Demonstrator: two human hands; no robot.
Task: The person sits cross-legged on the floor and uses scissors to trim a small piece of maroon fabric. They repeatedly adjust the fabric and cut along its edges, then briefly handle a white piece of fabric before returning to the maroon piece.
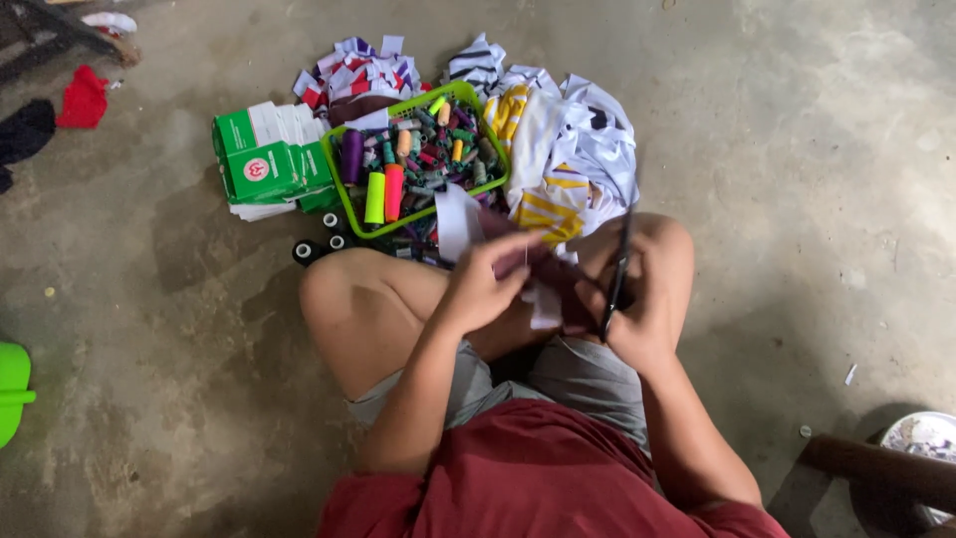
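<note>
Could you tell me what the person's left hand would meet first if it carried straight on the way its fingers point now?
Probably the dark cloth that the left hand pinches, fingers pointing across the lap; beyond it, the right hand with the scissors. Depth is hard to judge from above.

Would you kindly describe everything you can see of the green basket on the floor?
The green basket is a shallow, roughly rectangular tray of bright lime plastic, lying tilted in the view on the concrete floor ahead of the person's knees. It is heaped with thread spools in purple, orange, yellow and other colours. A green and white carton lies beside it and printed cloth on the other side. Neither hand touches it.
</note>
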